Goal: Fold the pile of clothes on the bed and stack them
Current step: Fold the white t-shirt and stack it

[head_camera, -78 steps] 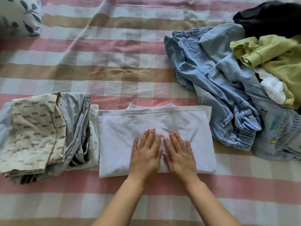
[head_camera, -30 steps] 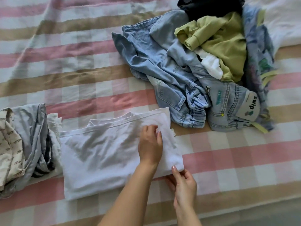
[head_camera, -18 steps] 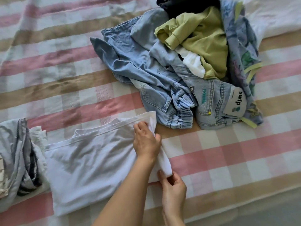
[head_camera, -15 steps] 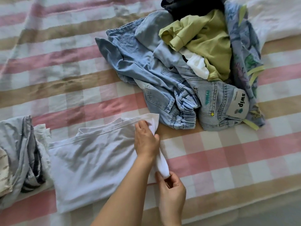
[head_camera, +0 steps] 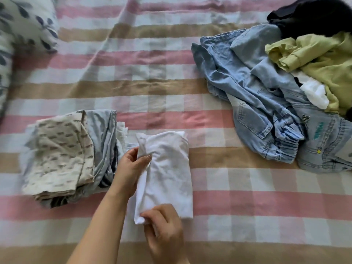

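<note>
A white garment lies folded into a narrow rectangle on the bed, close to its near edge. The garment's long axis runs from the near edge toward the far edge, with one short end facing the person. The left hand pinches the folded layer at the far left corner, and the right hand pinches the near left corner. The folded stack sits just beside the garment on the left. The unfolded pile lies well apart, toward the far right corner.

Soft even daylight, slight motion blur
</note>
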Motion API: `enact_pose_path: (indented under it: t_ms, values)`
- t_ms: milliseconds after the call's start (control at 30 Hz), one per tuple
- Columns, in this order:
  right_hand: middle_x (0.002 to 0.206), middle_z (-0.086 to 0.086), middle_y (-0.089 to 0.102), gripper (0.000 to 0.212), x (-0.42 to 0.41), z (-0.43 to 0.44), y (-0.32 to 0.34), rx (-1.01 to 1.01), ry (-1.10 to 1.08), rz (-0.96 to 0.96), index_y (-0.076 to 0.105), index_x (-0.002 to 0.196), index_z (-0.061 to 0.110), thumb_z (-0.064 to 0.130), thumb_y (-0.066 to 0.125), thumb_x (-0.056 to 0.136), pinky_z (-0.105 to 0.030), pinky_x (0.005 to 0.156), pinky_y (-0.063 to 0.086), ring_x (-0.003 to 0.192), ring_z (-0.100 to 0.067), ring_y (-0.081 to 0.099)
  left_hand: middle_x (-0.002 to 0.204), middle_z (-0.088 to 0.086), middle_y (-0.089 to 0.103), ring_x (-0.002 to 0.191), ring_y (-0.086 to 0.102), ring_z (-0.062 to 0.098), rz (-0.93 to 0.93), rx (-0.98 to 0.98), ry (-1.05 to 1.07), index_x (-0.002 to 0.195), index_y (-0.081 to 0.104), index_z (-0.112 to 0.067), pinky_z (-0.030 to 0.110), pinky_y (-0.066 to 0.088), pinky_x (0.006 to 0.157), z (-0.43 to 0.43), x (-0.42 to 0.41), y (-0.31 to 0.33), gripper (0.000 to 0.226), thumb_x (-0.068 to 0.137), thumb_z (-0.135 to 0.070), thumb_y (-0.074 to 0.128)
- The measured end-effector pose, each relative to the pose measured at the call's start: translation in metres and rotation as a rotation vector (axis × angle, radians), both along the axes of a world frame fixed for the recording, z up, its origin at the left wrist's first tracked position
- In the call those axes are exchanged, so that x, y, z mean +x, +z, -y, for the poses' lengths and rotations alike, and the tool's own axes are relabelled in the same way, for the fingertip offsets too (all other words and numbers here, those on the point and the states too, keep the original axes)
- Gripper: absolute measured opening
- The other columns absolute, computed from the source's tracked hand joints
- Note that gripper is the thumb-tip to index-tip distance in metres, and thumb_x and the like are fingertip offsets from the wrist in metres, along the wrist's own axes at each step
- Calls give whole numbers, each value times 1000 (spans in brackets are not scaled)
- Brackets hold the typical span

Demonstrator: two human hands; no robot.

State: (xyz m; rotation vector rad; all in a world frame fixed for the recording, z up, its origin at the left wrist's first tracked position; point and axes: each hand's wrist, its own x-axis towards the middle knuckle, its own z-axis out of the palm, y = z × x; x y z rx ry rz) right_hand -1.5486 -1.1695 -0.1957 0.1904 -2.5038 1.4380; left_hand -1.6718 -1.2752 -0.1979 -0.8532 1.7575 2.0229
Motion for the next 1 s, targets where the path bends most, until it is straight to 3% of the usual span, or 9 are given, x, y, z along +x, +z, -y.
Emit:
enact_pose_path:
  t_ms: [100,200,300,433,533,633,767,900,1000]
  values:
    - [68,-4,58,16,1,22,-14,76,103,64,68,77,11,-3,69,70,-24,53,46,62,-21,56,90,13,67,80,63,27,23,-77,53,105,60,-5,37,52,73,24,9,-17,24,83,5,58]
    - [66,-3,58,10,2,33,-24,210,190,182,68,73,11,2,66,71,-24,47,45,60,-21,56,102,12,67,92,63,24,5,-174,79,111,58,-6,29,53,77,27,14,-30,31,82,-1,65]
    - [72,-2,59,6,-2,28,-26,246,261,261,67,76,11,6,69,73,-27,53,48,66,-21,56,115,12,61,107,58,24,-97,-492,30,117,55,-4,35,47,93,23,19,-31,34,84,-6,63]
    - [89,-3,61,14,-25,-1,-16,84,-109,256,69,93,11,16,62,81,-11,83,37,89,-9,50,111,7,50,102,51,21,-231,-808,37,116,53,-3,27,39,90,12,53,-20,32,85,-1,58]
    - [109,-6,54,26,-49,-21,-20,43,-372,433,62,112,7,8,61,86,-18,94,31,103,-11,44,120,16,45,110,47,29,-53,-782,32,122,46,1,29,33,93,8,81,-23,40,85,-1,59]
    - [119,-6,52,37,-59,-31,-30,-87,-413,693,51,125,6,12,58,89,-25,94,39,106,-17,51,126,20,43,110,47,32,121,-719,56,125,42,1,33,36,87,9,87,-26,43,87,-10,59]
    - [102,1,61,28,-69,-33,-38,-170,-466,799,56,117,12,23,56,91,-10,66,39,88,-11,54,109,19,60,91,53,25,221,-657,11,108,53,0,27,34,71,19,68,-29,33,85,-20,64]
    - [95,-4,64,25,-85,-35,-40,-280,-441,933,61,102,8,29,57,90,-31,78,46,88,-18,58,105,18,63,96,59,30,221,-548,-76,103,56,2,34,45,77,18,54,-33,35,83,-25,66]
    - [87,-11,66,28,-88,-34,-37,-274,-346,971,63,91,2,29,56,91,-35,73,46,82,-25,59,106,16,66,97,63,27,216,-353,1,104,60,-1,38,50,85,10,48,-28,27,84,-19,65]
